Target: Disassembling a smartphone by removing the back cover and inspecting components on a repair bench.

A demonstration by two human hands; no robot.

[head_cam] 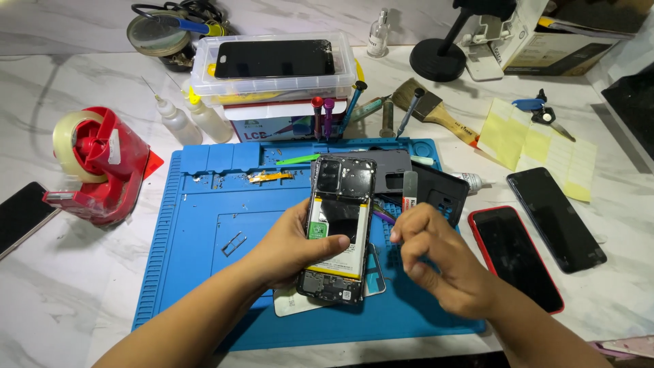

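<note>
Left hand [289, 247]: cradles the opened phone [338, 228] from below and from its left side, thumb across the yellowish battery; fingers clenched around the frame.
Right hand [436, 262]: fingers pinched on a thin flat pry tool [409, 189] that stands upright just beside the phone's right edge; whether the tip touches the phone cannot be told.
Opened phone: held tilted above the blue work mat [204, 272], camera end away from the person; back cover already off, so the battery, a green sticker and the lower board are exposed.
Done so far, judged: the shell is open and two dark covers [436, 191] lie behind the phone on the mat; the battery sits in place, apparently not lifted.
Left, judged: anything under the battery or boards looks untouched.
On the mat: an orange flex strip [270, 176], a green pick, small loose bits too fine to identify, and a pale sheet or panel under the left hand, mostly hidden.
Bench [68, 307]: white marbled top; red tape dispenser [99, 163] on the left; red-cased phone [514, 255] and a black phone [555, 218] on the right; clear box with a dark screen panel [272, 61] at the back; screwdrivers and a brush [436, 109] near it.
Cut off: a dark phone at the left edge, a dark item at the right edge, both forearms at the bottom.
</note>
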